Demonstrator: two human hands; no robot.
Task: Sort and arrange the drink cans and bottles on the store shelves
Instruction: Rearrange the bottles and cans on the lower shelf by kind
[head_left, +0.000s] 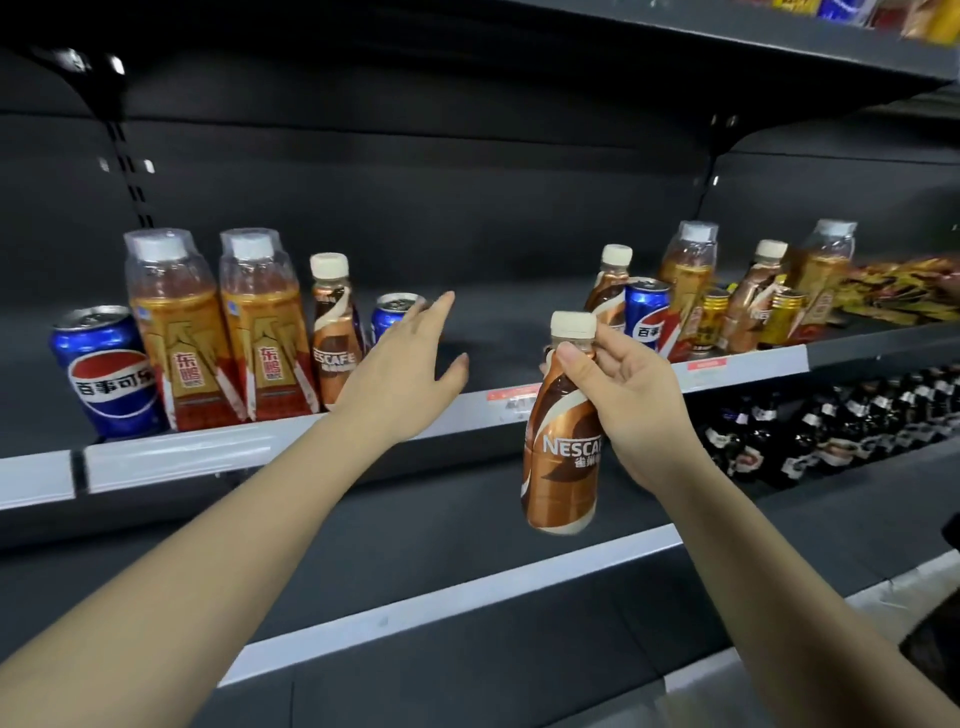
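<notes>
Dark store shelf (291, 444), brown cream-capped Nescafé bottle (563, 441), right hand (631, 395) grip

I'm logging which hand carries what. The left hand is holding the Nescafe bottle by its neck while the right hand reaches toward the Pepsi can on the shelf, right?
Swapped: the head view shows the right hand holding the Nescafe bottle by its neck, while the left hand reaches open toward the Pepsi can.
</notes>
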